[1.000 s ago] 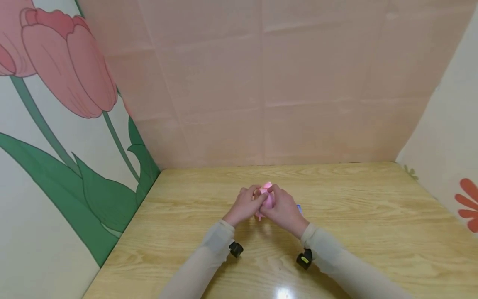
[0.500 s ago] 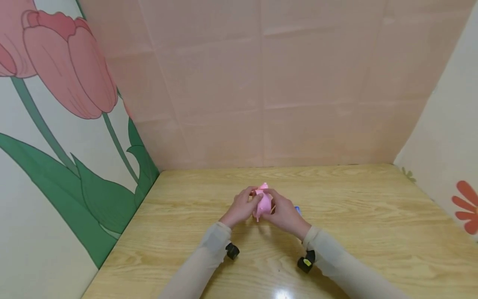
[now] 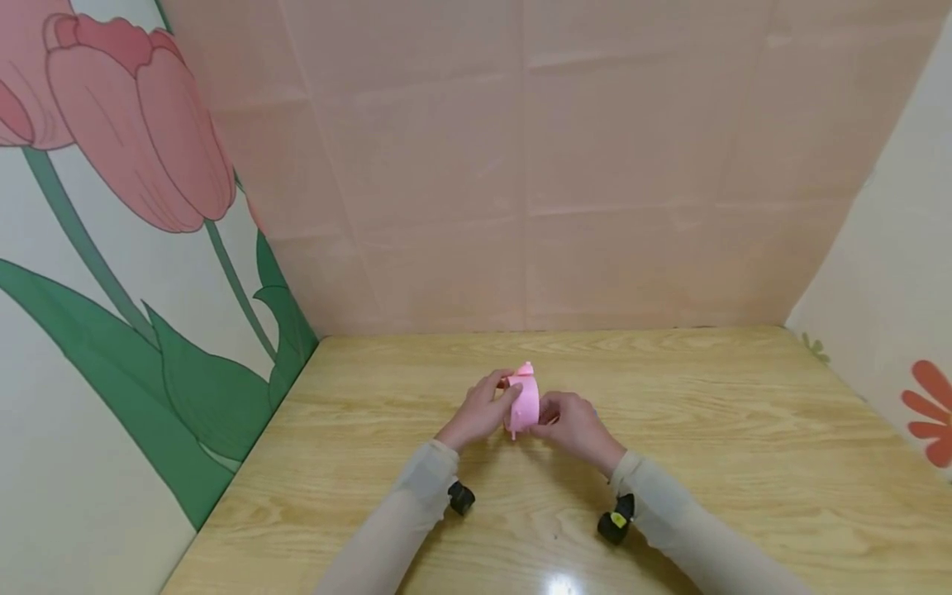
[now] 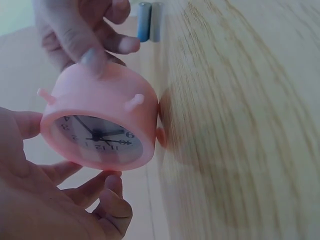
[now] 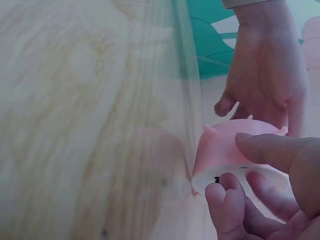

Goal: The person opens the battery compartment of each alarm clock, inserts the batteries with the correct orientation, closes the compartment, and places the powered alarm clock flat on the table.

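"Where is the pink alarm clock [image 3: 525, 402]?"

"Between the two hands, low over the wooden tabletop [image 3: 714, 430]. Whether its shell touches the wood, I can't tell."

"And each grip?"

"The left hand [image 3: 482, 413] holds the rim on the dial side, its fingers curved round the casing. The right hand [image 3: 576, 427] pinches the rear edge: its thumb [image 5: 257, 146] lies on the shell and its fingers curl behind."

"Which way is the clock turned?"

"Its front-to-back axis runs roughly sideways across the person. The clock face [image 4: 95, 139] looks toward the left hand, the white back [image 5: 202, 181] toward the right. The little feet [image 4: 134, 102] point at the person, and the cap [image 3: 525, 369] points away."

"So which hand is nearer the back?"

"The right, plainly; its fingers are right at that surface. That's the relation to watch, I'd say: left steadying the front, right at the rear."

"Anything else close by?"

"Two battery-like cylinders [image 4: 144, 22] side by side on the wood, beyond the right hand."
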`<state>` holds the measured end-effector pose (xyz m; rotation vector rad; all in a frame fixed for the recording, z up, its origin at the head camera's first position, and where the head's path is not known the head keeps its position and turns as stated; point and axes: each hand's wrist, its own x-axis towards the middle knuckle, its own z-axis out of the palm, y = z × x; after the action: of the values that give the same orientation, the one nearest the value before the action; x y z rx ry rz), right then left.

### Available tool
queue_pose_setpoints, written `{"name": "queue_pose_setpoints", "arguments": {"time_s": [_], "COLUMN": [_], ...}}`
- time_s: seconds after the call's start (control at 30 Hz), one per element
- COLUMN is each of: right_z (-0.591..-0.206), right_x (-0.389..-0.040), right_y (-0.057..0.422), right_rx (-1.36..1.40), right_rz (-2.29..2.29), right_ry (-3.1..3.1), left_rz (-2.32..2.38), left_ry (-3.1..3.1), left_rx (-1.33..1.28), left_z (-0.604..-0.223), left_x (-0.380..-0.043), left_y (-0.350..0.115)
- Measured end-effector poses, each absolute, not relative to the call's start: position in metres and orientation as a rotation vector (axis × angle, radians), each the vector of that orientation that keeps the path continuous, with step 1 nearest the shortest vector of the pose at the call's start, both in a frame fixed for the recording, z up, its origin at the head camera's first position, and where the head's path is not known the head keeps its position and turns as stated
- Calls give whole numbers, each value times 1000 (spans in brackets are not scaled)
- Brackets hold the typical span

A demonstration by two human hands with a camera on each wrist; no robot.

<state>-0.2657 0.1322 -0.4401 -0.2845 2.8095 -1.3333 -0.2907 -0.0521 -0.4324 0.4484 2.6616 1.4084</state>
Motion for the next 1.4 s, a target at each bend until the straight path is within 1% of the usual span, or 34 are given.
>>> {"name": "queue_pose_setpoints", "arguments": {"time_s": [0.3, 0.83, 1.1, 1.4], "right_z": [-443, -442, -432, -433], "right_x": [-269, -266, -262, -265], "right_y": [134, 136, 138, 134], "right_rx": [-429, -504, -510, -616], "right_rz": [-1257, -1239, -1232, -1209], "right_ry": [2860, 2920, 2961, 2987], "left_rz": [1434, 1529, 1589, 1554], "left_ry": [2608, 2472, 2455, 2521], "left_rx": [446, 488, 563, 520], "left_z": [-434, -436, -438, -438], "left_x": [-293, -294, -300, -298], "left_y": [-56, -63, -60, -63]}}
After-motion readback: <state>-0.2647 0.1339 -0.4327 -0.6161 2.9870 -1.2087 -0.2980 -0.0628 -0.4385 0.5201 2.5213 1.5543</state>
